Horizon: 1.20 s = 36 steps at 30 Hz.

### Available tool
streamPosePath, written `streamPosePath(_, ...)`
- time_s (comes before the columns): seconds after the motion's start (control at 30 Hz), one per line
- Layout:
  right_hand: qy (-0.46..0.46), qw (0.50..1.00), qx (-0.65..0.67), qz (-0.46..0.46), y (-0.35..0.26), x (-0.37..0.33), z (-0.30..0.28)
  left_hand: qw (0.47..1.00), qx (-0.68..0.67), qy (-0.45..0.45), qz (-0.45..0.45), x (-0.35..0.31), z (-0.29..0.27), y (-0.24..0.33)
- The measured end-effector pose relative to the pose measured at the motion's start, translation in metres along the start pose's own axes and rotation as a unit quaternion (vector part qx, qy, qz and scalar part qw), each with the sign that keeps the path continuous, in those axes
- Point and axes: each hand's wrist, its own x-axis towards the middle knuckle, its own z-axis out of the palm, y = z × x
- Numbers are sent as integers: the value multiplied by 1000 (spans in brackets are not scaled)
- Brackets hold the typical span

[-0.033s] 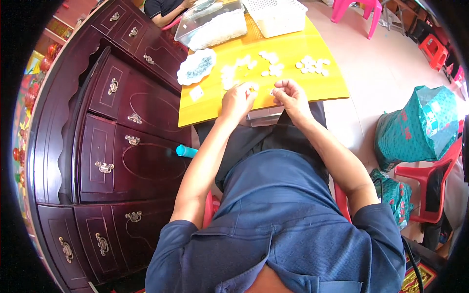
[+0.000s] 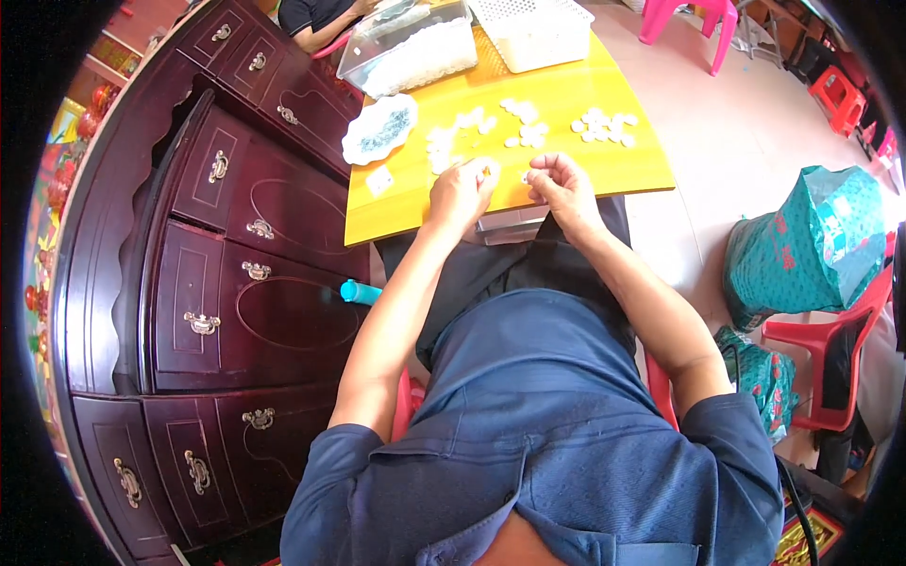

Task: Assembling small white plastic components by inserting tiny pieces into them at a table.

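Observation:
Over the near edge of the yellow table (image 2: 618, 94), my left hand (image 2: 457, 196) is closed in a pinch on a small white round piece (image 2: 492, 167). A short gap to the right, my right hand (image 2: 566, 196) has thumb and index finger pressed together on a tiny pale piece (image 2: 526, 176), too small to name. Beyond my fingers lie loose clusters of small white round pieces (image 2: 533, 134), with another group (image 2: 604, 126) at the right. Left of my left hand rests a small white square (image 2: 379, 180) with faint marks.
A scalloped white dish (image 2: 359, 141) holds dark bits. Behind it stand a clear bin (image 2: 354, 68) of white pieces and a white basket (image 2: 580, 47). A dark wooden cabinet (image 2: 302, 330) flanks the table's left. Teal bags (image 2: 783, 250) and a red chair (image 2: 830, 377) are at right.
The white piece in my left fingers has turned slightly, and those fingers have shifted a touch. My right hand looks the same.

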Motion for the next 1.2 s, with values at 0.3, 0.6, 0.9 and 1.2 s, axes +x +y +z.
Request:
streamPosePath(0.3, 2, 999, -49, -4, 1, 2, -2, 995, 63, 57, 52, 13, 20, -5)
streamPosePath(0.6, -10, 998, -60, -2, 5, 3, 0, 995, -24, 74, 68, -1, 24, -15)
streamPosePath(0.9, -36, 993, -112, -6, 4, -4, 3, 916, -387, -31, -101, -37, -20, 6)
streamPosePath(1.2, -127, 988, -88, 7, 7, -13, 10, 898, -418, -84, -109, -52, -30, 0)
